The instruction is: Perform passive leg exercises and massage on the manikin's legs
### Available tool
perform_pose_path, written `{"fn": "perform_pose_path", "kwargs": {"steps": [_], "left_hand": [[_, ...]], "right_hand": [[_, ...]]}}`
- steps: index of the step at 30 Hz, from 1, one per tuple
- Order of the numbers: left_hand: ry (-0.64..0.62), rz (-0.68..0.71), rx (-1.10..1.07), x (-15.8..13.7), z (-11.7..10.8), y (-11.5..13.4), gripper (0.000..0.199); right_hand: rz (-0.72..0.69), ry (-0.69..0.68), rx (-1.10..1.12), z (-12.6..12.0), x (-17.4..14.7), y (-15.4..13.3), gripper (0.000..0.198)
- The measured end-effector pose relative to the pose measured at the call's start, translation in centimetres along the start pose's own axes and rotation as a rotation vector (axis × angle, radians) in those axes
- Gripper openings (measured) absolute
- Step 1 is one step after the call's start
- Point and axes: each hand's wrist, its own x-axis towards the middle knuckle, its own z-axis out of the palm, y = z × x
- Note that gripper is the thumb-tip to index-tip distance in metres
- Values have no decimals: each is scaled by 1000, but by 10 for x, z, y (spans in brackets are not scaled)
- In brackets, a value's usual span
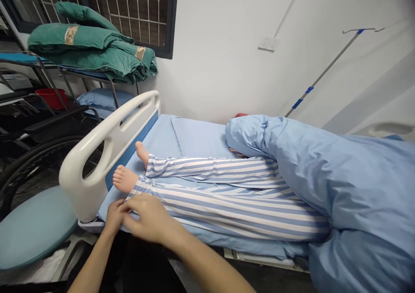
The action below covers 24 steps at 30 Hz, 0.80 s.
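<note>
Two smooth, manikin-like feet, the near foot (pixel 125 178) and the far foot (pixel 142 153), point toward the bed's footboard (pixel 94 150). Blue-and-white striped trousers (pixel 227 204) cover the legs on the bed. My left hand (pixel 114 214) is beside the near foot at the mattress edge, its fingers curled and partly hidden. Over the near trouser cuff, my right hand (pixel 147 217) bends into a ring, thumb and fingertips together against my left hand. What either hand pinches, if anything, is too small to make out.
A bunched blue quilt (pixel 350 176) covers the upper legs and the bed's right side. At left stand a round teal stool seat (pixel 35 228) and a wheelchair (pixel 42 150). Folded green quilts (pixel 97 46) lie beyond the footboard. An IV pole (pixel 327 70) rises by the wall.
</note>
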Motion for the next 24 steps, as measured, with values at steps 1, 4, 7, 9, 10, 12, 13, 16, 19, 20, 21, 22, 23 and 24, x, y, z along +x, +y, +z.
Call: {"fn": "perform_pose_path", "kwargs": {"steps": [1, 4, 7, 9, 10, 12, 13, 16, 19, 20, 21, 22, 23, 24], "left_hand": [[-4, -14, -18, 0, 0, 1, 20], [-20, -89, -57, -1, 1, 0, 18], [-46, -110, -67, 0, 1, -3, 15], [-59, -98, -69, 1, 2, -6, 14], [-61, -90, -67, 1, 2, -7, 14], [-51, -74, -49, 2, 3, -9, 15], [-43, -69, -33, 3, 4, -9, 15], [-31, -62, 14, 6, 5, -10, 14], [-26, -62, 49, 7, 7, -10, 14], [-21, -63, 60, 8, 7, -11, 15], [-17, -61, 68, 8, 7, -11, 16], [-12, -58, 78, 8, 8, -11, 17], [-6, -60, 92, 8, 8, -11, 18], [1, -66, 108, 8, 8, -11, 18]], "right_hand": [[46, 33, 5, -2, 5, 13, 18], [190, 111, -13, -7, 32, 58, 14], [226, 139, -128, -11, 57, 89, 17], [212, 148, -232, -13, 69, 102, 22], [202, 155, -271, -14, 75, 107, 27], [182, 159, -305, -13, 90, 118, 44], [174, 160, -301, -11, 98, 123, 54], [189, 167, -253, -1, 126, 143, 80], [275, 107, -225, 13, 146, 163, 91], [313, 76, -231, 17, 148, 169, 88], [351, 52, -242, 21, 149, 175, 82], [387, 33, -256, 23, 149, 180, 74], [417, 14, -270, 25, 147, 184, 66], [441, -5, -283, 25, 145, 188, 59]]}}
